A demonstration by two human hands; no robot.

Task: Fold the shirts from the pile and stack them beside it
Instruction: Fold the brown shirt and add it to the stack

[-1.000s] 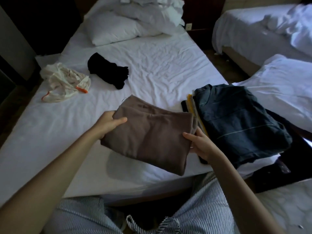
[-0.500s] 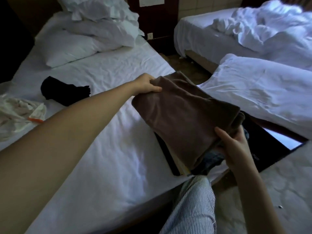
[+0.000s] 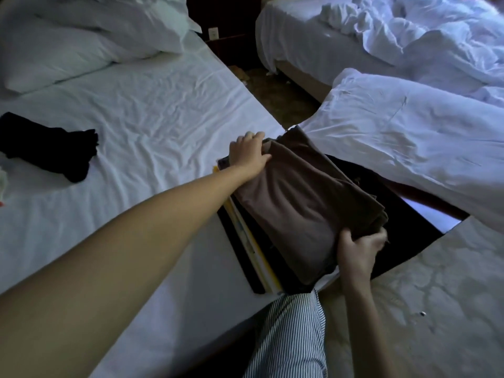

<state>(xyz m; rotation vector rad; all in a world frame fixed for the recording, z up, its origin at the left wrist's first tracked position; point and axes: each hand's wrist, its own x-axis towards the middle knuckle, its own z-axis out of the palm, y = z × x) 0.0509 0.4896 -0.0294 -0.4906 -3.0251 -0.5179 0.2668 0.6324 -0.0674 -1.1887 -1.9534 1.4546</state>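
Note:
A folded brown shirt [image 3: 300,203] lies on top of the stack of folded shirts [image 3: 253,249] at the bed's right edge. My left hand [image 3: 249,154] grips its far left corner, fingers curled over the fold. My right hand [image 3: 360,249] grips its near right corner. Yellow, white and black edges of the lower shirts show along the stack's left side. A crumpled black garment [image 3: 51,148] lies on the white sheet at the far left. A scrap of the light garment [image 3: 2,181] shows at the left frame edge.
White pillows [image 3: 81,45] sit at the head of the bed [image 3: 152,110]. A second bed [image 3: 381,36] with rumpled bedding stands across a narrow floor gap. A white duvet [image 3: 409,132] lies right of the stack. My striped trouser leg [image 3: 289,336] is below.
Both hands carried the folded brown shirt from the bed's middle rightward and lowered it onto the stack, covering the dark blue shirt. The view swung right.

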